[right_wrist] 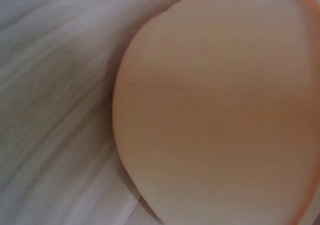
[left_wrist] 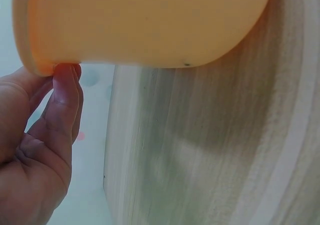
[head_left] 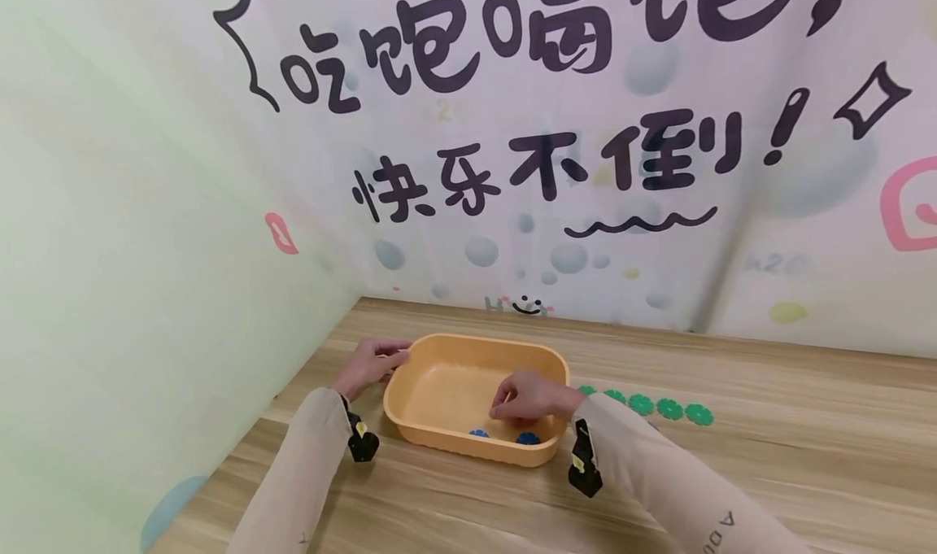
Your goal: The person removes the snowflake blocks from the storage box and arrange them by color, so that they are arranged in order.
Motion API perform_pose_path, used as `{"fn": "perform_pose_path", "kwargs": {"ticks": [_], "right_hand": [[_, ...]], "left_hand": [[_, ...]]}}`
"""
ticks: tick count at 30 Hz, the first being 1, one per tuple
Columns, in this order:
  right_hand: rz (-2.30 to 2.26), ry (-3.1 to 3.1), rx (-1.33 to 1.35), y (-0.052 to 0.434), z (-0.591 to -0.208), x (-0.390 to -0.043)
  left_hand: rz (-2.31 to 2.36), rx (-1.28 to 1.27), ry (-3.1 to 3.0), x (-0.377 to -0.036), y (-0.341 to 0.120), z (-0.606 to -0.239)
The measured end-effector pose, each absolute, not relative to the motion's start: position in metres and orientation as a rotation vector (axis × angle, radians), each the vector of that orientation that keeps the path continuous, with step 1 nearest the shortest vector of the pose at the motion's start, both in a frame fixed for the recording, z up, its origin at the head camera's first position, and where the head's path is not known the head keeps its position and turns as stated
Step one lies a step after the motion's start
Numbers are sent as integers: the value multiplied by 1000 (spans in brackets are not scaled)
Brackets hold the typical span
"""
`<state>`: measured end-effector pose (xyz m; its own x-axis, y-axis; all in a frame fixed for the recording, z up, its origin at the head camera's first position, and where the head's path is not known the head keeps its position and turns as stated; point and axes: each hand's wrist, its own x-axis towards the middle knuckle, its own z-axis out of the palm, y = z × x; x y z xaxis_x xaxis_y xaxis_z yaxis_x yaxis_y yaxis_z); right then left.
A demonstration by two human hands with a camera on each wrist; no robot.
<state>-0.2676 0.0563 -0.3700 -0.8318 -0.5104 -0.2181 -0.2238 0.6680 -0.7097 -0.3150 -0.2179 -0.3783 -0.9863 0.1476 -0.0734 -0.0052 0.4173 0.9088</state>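
A yellow-orange plastic basin (head_left: 439, 436) stands on the wooden table. My left hand (head_left: 373, 363) holds its rim at the far left corner; in the left wrist view the thumb and fingers of that hand (left_wrist: 45, 130) meet the basin (left_wrist: 150, 25) at the rim. Inside the basin, toward its right end, is my right hand (head_left: 530, 395) with bent fingers pointing down. Whether anything is between those fingertips is hidden. Below it, by the near wall, lie a blue notched disc (head_left: 528, 438) and another blue disc (head_left: 479, 434). The right wrist view has only the basin's outer wall (right_wrist: 215, 105) and tabletop.
A row of several green notched discs (head_left: 669, 408) lies on the table (head_left: 805, 456) right of the basin, partly behind my right sleeve (head_left: 659, 464). A printed curtain (head_left: 468, 277) rises along the table's back edge, and a pale green one (head_left: 146, 253) stands left.
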Motion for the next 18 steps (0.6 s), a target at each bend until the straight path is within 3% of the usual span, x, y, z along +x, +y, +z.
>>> {"fn": "perform_pose_path", "kwargs": {"ticks": [18], "right_hand": [[-834, 2373, -526, 54, -366, -260]], "left_hand": [[1627, 80, 2532, -316, -217, -378]]}}
